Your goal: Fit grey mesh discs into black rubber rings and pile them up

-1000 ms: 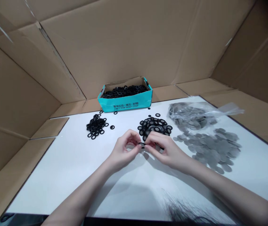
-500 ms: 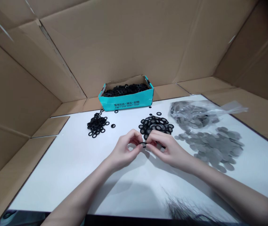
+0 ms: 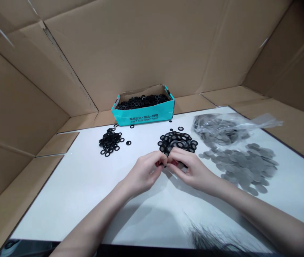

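My left hand (image 3: 148, 169) and my right hand (image 3: 184, 166) meet fingertip to fingertip over the white table. Pinched between them is a small black ring (image 3: 165, 165), mostly covered by the fingers; whether a mesh disc sits in it cannot be seen now. Just beyond the hands lies a pile of black rings with grey centres (image 3: 177, 139). To the right spreads a heap of loose grey discs (image 3: 248, 166). Off to the left is a pile of plain black rings (image 3: 109, 141).
At the back stands a turquoise box (image 3: 143, 116) filled with black rings. A clear plastic bag (image 3: 218, 128) of grey discs lies at the back right. Cardboard walls (image 3: 141, 46) surround the white table (image 3: 68, 200). Dark hair (image 3: 210, 239) hangs at the lower edge.
My left hand has shifted slightly right, its fingers closing over the ring, which showed plainly before and is now mostly hidden. My right hand has barely moved.
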Motion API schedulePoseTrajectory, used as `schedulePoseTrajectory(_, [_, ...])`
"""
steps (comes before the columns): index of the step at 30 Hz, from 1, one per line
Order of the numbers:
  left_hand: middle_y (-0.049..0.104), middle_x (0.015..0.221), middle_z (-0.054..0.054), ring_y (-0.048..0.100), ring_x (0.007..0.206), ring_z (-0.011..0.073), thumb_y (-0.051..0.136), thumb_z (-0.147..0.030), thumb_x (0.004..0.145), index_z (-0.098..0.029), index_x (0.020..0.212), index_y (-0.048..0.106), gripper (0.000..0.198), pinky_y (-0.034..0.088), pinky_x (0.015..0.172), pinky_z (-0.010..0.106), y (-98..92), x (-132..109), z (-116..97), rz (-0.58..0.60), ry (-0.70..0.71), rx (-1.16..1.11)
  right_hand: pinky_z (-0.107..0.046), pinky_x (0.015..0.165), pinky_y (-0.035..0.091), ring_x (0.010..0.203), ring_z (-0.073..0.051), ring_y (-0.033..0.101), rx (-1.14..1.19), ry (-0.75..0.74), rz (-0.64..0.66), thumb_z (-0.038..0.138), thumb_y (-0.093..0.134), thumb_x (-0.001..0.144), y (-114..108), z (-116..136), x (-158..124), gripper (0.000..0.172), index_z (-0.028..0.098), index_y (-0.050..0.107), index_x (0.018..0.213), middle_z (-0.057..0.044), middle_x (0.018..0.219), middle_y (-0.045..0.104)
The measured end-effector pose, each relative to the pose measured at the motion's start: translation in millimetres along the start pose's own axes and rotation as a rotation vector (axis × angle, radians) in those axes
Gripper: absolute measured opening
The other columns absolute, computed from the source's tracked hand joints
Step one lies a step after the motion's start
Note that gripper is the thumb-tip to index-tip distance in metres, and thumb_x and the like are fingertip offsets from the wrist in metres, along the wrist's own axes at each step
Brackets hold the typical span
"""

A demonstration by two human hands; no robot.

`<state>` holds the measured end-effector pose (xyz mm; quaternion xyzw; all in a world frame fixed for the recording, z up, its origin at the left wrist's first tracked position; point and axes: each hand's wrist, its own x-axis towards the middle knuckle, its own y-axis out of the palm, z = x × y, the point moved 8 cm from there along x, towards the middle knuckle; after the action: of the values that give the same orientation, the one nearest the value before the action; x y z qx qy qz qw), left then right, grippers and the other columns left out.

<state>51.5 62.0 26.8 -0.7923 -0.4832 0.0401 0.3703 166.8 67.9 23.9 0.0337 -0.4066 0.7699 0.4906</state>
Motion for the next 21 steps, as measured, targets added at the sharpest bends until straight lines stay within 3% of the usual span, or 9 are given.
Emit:
schedulePoseTrajectory(3, [0.062,0.087,0.001,0.057,0.078,0.0127,0.049,-0.005,0.086,-0.019,0.092,0.056,0.016,0.046,0.072,0.024,1.8,-0.3,4.8,-0.010,-0.032,-0.027,-0.024,0.056,0.037,0.065,-0.013,0.051,-0.024,-0.003,-0.009,0.012,0.051,0.091,2.1,-2.3,-0.7,0.019,0.019,0.051,0.074,-0.001,0.073,0.054])
schedulePoseTrajectory(9, [0.062,0.096,0.003,0.059,0.084,0.0124,0.058,-0.010,0.086,-0.018,0.099,0.056,0.015,0.049,0.077,0.024,-6.5,-0.4,13.6,-0.169,-0.065,-0.225,-0.025,0.059,0.041,0.067,-0.014,0.055,-0.047,0.024,-0.032,0.013,0.052,0.093,0.5,-5.7,-1.3,0.017,0.019,0.057,0.078,-0.002,0.075,0.058])
schedulePoseTrajectory(16, [0.062,0.095,0.003,0.059,0.085,0.0132,0.061,-0.014,0.088,-0.018,0.099,0.057,0.012,0.049,0.078,0.025,-4.5,-0.3,15.6,-0.158,-0.081,-0.253,-0.026,0.062,0.044,0.071,-0.015,0.057,-0.019,0.022,-0.069,0.015,0.056,0.092,-5.7,-2.3,-0.7,0.010,0.019,0.061,0.085,-0.005,0.083,0.063])
schedulePoseTrajectory(21, [0.064,0.098,0.004,0.060,0.085,0.0132,0.059,-0.016,0.090,-0.018,0.099,0.057,0.010,0.050,0.079,0.025,-2.1,-0.3,15.1,-0.147,-0.077,-0.228,-0.026,0.061,0.043,0.069,-0.014,0.057,-0.012,0.023,-0.047,0.015,0.056,0.092,-3.8,-2.5,0.1,0.015,0.019,0.058,0.078,-0.003,0.077,0.061])
